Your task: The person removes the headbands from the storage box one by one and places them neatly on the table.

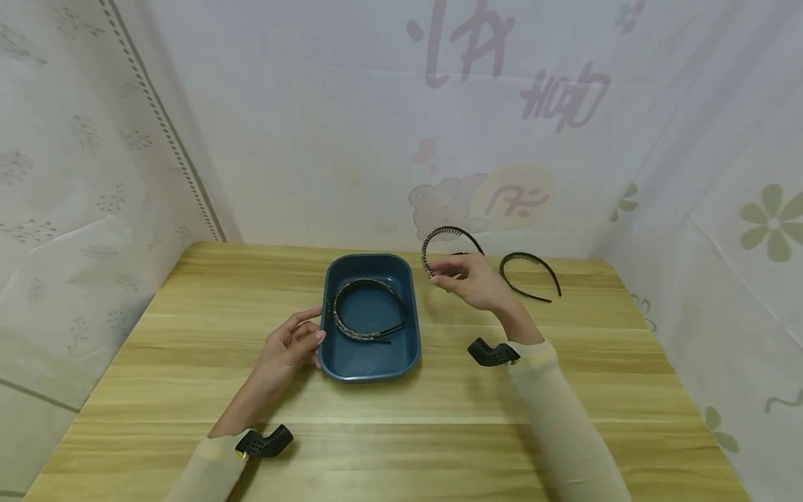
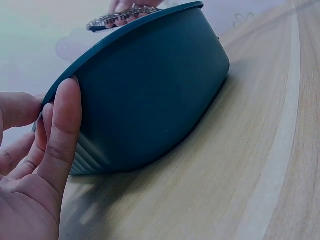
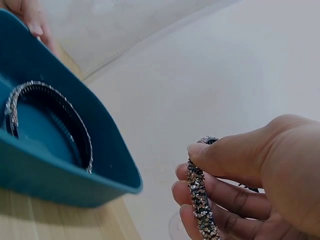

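Note:
A blue rectangular tub (image 1: pixel 370 369) stands on the table, with sparkly dark headbands (image 1: pixel 357 336) lying together inside; the right wrist view shows them as a glittery band (image 3: pixel 55 95). My left hand (image 1: pixel 288 348) grips the tub's left rim, thumb at the edge and fingers against the outer wall (image 2: pixel 145 95). Right of the tub, my right hand (image 1: pixel 467 280) pinches another sequined headband (image 1: pixel 426 249) between thumb and fingers, raised above the table. In the right wrist view its sequined side (image 3: pixel 199 200) crosses the fingers.
To the right of my right hand lies a black toothed headband (image 1: pixel 527 255) on the wooden table (image 1: pixel 439 446). Part of another dark band shows behind my right hand. Patterned white cloth (image 1: pixel 314 139) hangs behind the table and along both sides.

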Demonstrator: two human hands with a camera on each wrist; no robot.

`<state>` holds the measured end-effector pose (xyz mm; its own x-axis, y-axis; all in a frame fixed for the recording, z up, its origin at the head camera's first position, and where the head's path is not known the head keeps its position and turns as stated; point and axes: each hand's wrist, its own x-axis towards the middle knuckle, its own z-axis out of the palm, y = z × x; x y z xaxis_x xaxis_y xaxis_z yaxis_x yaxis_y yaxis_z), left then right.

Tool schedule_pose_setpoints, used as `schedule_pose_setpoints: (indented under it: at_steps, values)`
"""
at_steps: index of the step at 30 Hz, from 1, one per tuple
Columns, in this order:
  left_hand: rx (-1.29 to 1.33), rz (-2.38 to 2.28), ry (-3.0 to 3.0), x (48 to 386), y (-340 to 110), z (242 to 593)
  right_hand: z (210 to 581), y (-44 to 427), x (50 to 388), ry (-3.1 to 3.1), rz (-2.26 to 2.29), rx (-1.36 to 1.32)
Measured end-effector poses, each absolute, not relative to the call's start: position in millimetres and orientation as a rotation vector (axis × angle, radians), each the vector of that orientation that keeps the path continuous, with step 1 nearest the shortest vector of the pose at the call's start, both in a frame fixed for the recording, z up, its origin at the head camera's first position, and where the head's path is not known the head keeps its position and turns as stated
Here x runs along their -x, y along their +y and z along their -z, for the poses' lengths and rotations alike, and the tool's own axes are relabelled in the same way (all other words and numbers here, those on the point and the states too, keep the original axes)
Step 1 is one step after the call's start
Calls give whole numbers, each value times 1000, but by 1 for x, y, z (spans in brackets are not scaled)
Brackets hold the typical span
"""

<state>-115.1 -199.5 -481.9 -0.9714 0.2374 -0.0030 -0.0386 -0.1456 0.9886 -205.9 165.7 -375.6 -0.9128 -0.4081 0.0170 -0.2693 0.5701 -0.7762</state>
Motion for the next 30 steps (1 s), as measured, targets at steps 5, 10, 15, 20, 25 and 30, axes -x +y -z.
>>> schedule_pose_setpoints:
  at_steps: [5,10,15,20,25,30]
  values:
    - [-218,-2251,1902,115,-198,481,379,181,211,2693,1230,553]
    - [-221,-2248,1913,115,-198,481,382,197,216,2708,1248,494]
    - [-228,-2266,1874,116,-198,482,388,212,222,2708,1257,447]
    - [-229,-2280,1845,116,-199,482,396,227,226,2724,1244,392]
    - [-216,-2271,1865,116,-200,483,403,242,229,2740,1246,351]
    - [-229,-2280,1854,115,-199,483,408,259,230,2777,1192,273]
